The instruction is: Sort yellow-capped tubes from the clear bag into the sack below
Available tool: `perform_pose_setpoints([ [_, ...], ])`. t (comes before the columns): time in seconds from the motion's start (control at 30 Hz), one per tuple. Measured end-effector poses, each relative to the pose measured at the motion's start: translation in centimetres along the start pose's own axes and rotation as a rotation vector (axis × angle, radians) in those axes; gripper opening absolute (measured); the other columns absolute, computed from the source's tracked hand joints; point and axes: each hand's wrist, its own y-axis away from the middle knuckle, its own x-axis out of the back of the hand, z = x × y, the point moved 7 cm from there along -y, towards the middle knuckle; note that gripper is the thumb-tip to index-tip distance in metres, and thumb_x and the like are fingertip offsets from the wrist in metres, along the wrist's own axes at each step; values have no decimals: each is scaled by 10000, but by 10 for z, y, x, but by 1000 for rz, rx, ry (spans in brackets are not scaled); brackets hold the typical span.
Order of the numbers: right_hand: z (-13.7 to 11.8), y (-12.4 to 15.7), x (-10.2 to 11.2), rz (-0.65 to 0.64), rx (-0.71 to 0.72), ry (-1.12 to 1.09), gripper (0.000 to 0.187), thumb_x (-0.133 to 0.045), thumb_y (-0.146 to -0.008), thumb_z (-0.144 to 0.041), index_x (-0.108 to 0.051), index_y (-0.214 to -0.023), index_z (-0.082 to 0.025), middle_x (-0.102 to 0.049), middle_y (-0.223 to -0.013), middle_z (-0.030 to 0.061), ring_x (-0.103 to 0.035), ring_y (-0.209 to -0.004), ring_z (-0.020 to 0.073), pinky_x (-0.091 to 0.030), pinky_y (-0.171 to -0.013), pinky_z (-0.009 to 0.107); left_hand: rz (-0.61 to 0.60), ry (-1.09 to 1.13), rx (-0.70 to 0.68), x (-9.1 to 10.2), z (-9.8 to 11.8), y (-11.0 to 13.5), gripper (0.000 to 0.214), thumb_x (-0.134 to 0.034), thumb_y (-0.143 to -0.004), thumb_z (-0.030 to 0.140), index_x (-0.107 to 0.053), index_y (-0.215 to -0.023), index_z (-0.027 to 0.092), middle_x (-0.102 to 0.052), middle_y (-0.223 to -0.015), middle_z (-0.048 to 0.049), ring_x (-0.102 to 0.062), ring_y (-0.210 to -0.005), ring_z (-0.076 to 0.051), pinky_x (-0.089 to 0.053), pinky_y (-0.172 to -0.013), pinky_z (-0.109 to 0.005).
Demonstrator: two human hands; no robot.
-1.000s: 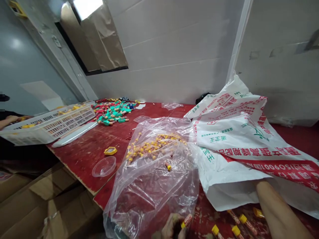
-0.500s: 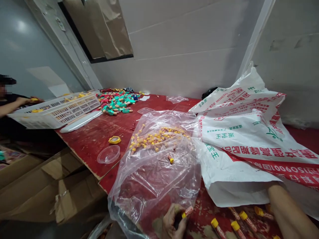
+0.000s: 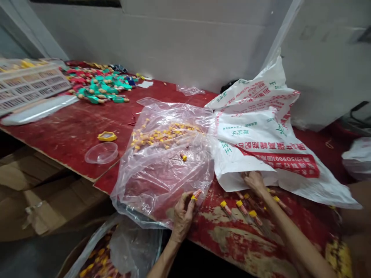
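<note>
My left hand (image 3: 183,214) is closed around a small clear tube (image 3: 197,194) with a yellow cap and red-and-white contents, above the table's front edge. It is beside a clear plastic bag (image 3: 162,177), where many similar yellow-capped tubes (image 3: 171,135) lie heaped. My right hand (image 3: 255,181) reaches to the mouth of a white woven sack (image 3: 255,135) with red and green print. Its fingertips are blurred and partly hidden at the sack's edge, so their grip is unclear. Several loose capped tubes (image 3: 241,205) lie on the table by my right forearm.
On the red worn table (image 3: 92,119) are a shallow clear lid (image 3: 101,153) and a yellow-rimmed piece (image 3: 107,136). Green and red figures (image 3: 101,87) are piled beside a white crate (image 3: 31,85). Below the table edge, a lined box (image 3: 101,251) holds more yellow-capped pieces; cardboard (image 3: 52,204) stands left.
The view has shifted right and downward. My right hand, earlier hidden inside the sack, now shows at its mouth. My left hand still holds the tube.
</note>
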Motion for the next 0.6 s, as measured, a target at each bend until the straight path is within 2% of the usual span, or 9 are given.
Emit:
perform_pose_setpoints([
  [0.07,7,6,-5,-13,19,-3,255,-573,-826,-360,-715,-825,-148,-715,-802,61,-640,-723,159,-517,-775,313,3,12,1,-1,-4,0,265,-546,-840,404,-629,-976,192,-687,-895,-50,-661,-800,-181,-548,-704,-287],
  [0.13,6,28,-7,-100,79,-112,294,-573,-800,-303,-706,-1028,-174,-703,-1010,88,-638,-927,210,-508,-845,358,-14,28,-11,-4,0,1,270,-573,-828,400,-623,-994,193,-687,-931,-56,-660,-852,-189,-546,-757,-304],
  [0.2,-2,56,-9,-227,134,-238,348,-533,-844,-324,-666,-1141,-198,-658,-1135,90,-602,-1053,226,-490,-909,383,-49,63,-44,-9,14,5,269,-599,-816,377,-619,-1010,192,-685,-931,-57,-657,-840,-182,-542,-770,-307],
  [0.27,-12,80,-10,-315,166,-275,347,-510,-887,-357,-647,-1178,-227,-635,-1181,82,-569,-1117,234,-461,-961,403,-105,103,-86,-17,36,11,244,-612,-809,355,-632,-989,191,-683,-905,-55,-649,-816,-174,-538,-764,-302],
  [0.4,-33,101,-11,-367,306,-255,307,-510,-917,-351,-638,-1188,-284,-658,-1124,49,-567,-1085,226,-408,-1011,435,-244,155,-129,-36,73,25,199,-620,-813,366,-682,-888,193,-681,-914,-66,-632,-896,-195,-528,-816,-330],
  [0.5,-41,107,-17,-383,381,-259,315,-494,-927,-319,-619,-1213,-279,-650,-1060,54,-574,-1007,201,-464,-922,377,-264,187,-117,-42,80,32,220,-630,-812,390,-722,-871,198,-681,-921,-67,-641,-883,-192,-534,-798,-318],
  [0.6,-46,114,-22,-362,445,-237,345,-446,-939,-260,-580,-1256,-276,-638,-1051,62,-576,-976,188,-493,-865,338,-243,208,-95,-46,78,38,252,-628,-818,396,-738,-947,210,-704,-938,-64,-661,-874,-190,-545,-788,-307],
])
